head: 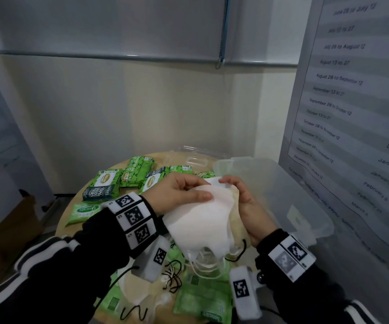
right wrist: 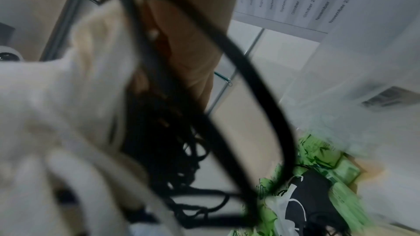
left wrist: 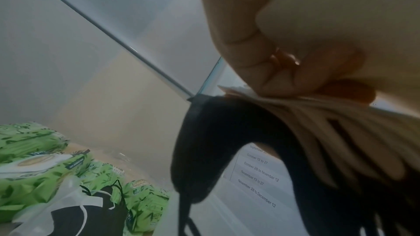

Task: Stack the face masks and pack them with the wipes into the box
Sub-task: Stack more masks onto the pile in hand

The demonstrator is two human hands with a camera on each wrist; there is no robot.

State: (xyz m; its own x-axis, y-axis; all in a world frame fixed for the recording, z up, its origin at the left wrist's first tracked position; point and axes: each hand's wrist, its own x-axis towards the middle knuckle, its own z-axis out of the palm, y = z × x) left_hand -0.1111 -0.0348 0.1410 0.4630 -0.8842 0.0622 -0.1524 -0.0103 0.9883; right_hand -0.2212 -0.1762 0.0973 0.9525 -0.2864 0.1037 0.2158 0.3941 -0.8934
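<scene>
Both hands grip a stack of face masks (head: 202, 220) above the round table (head: 72, 206): left hand (head: 177, 195) pinching its top edge, thumb over the white outer mask; right hand (head: 244, 206) curled around the far side. Green wipes packs (head: 104, 183) marked "Sanicare" and "100% bamboo fibers" lie behind; a clear box (head: 282, 195) stands to the right. Wall chart (head: 343, 94) lists date ranges, e.g. "August 28 to September 12". Only the left wrist view shows black masks (left wrist: 204, 150) under the white layers; the right wrist view shows black ear loops (right wrist: 250, 87).
</scene>
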